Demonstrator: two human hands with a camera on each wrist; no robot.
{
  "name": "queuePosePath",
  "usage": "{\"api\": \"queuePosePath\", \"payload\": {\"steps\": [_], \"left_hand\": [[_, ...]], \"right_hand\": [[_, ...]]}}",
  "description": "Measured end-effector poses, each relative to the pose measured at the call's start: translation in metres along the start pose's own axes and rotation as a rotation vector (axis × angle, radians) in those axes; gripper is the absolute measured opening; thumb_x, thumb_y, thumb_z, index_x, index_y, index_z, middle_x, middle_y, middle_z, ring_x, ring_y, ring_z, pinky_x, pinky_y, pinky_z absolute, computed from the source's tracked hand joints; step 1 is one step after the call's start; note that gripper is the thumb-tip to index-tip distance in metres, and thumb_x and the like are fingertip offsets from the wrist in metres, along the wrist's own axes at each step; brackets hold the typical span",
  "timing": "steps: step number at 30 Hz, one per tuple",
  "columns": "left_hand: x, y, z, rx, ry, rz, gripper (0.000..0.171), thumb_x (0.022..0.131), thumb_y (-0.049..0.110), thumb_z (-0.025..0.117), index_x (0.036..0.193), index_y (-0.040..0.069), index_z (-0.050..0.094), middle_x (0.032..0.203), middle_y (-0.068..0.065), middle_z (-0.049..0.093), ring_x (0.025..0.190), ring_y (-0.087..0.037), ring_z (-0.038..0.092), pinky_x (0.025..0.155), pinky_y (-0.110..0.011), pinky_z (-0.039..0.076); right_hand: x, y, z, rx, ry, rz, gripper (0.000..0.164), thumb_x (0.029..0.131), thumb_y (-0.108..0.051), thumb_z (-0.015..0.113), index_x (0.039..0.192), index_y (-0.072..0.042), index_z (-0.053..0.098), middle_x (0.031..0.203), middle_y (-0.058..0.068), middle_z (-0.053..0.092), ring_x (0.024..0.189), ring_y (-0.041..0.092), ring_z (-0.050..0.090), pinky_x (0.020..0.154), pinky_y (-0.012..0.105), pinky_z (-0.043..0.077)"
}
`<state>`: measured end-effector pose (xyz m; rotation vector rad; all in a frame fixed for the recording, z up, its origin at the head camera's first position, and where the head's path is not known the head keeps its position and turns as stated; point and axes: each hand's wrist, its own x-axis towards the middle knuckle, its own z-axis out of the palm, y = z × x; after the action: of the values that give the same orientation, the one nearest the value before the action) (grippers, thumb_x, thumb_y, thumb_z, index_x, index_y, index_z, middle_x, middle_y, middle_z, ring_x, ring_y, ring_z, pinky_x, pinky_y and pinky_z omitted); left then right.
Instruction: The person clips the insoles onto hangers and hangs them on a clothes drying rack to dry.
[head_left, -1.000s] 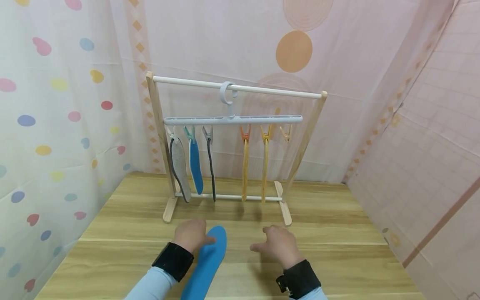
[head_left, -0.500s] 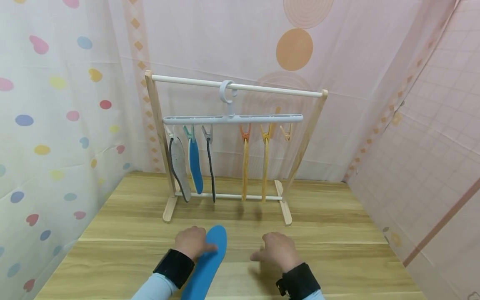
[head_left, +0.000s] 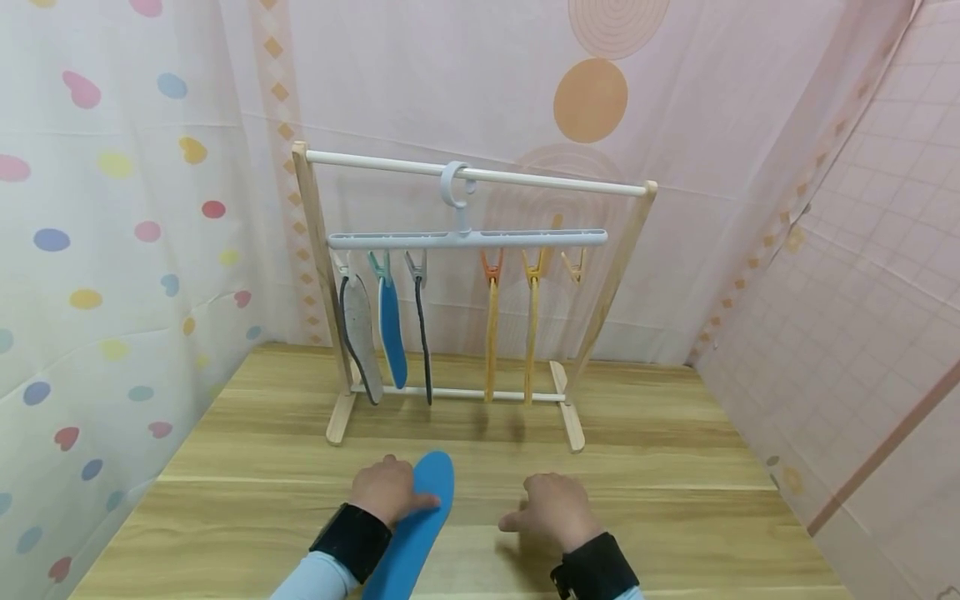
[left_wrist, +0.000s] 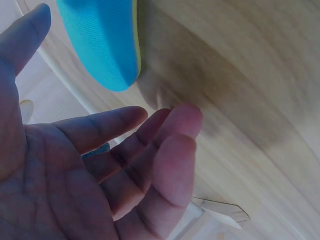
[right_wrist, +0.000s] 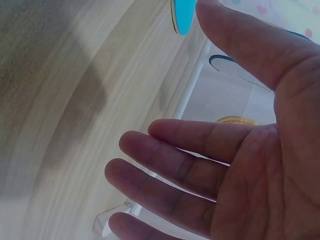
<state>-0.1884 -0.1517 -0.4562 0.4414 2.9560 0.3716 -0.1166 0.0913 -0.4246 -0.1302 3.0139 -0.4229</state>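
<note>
A blue insole (head_left: 420, 525) lies on the wooden table in front of the rack. My left hand (head_left: 386, 492) hovers at its left edge, the thumb overlapping the insole in the head view. In the left wrist view the fingers are loosely bent and apart from the blue insole (left_wrist: 107, 45), with nothing in the palm. Off to the right of the insole, my right hand (head_left: 557, 510) is held over the table, its shadow below. Its fingers are spread and hold nothing in the right wrist view, where the tip of the blue insole (right_wrist: 183, 15) shows beyond the thumb.
Behind the hands stands a wooden rack (head_left: 618, 275) with a grey clip hanger (head_left: 525, 239) on its bar. Clips hold a grey insole (head_left: 360, 337), a blue one, a dark-edged one and two yellowish ones (head_left: 492, 342). The rightmost clip (head_left: 574, 267) holds nothing. Patterned curtains (head_left: 150, 275) surround the table.
Both hands have drawn back slightly toward the person. The left thumb has shifted a little right over the insole. The blue insole and the rack stay where they were.
</note>
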Motion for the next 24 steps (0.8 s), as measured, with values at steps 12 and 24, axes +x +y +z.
{"api": "queuePosePath", "payload": {"steps": [12, 24], "left_hand": [[0.0004, 0.0030, 0.0039, 0.055, 0.018, -0.004, 0.059, 0.077, 0.052, 0.079, 0.094, -0.004, 0.070, 0.083, -0.015, 0.056, 0.066, -0.024, 0.056, 0.060, -0.041, 0.050], [0.0030, 0.0056, 0.0046, 0.064, -0.015, -0.002, 0.057, 0.076, 0.045, 0.083, 0.103, -0.003, 0.068, 0.085, -0.015, 0.054, 0.068, -0.025, 0.055, 0.060, -0.039, 0.049]], "right_hand": [[-0.0008, 0.0020, 0.0017, 0.017, 0.008, -0.001, 0.045, 0.076, -0.047, 0.081, 0.083, -0.005, 0.067, 0.076, 0.003, 0.063, 0.070, 0.022, 0.059, 0.063, 0.039, 0.046], [-0.0012, 0.0021, 0.0014, 0.040, -0.004, 0.016, 0.046, 0.076, -0.047, 0.081, 0.084, -0.004, 0.067, 0.075, 0.002, 0.060, 0.067, 0.018, 0.054, 0.062, 0.038, 0.045]]}}
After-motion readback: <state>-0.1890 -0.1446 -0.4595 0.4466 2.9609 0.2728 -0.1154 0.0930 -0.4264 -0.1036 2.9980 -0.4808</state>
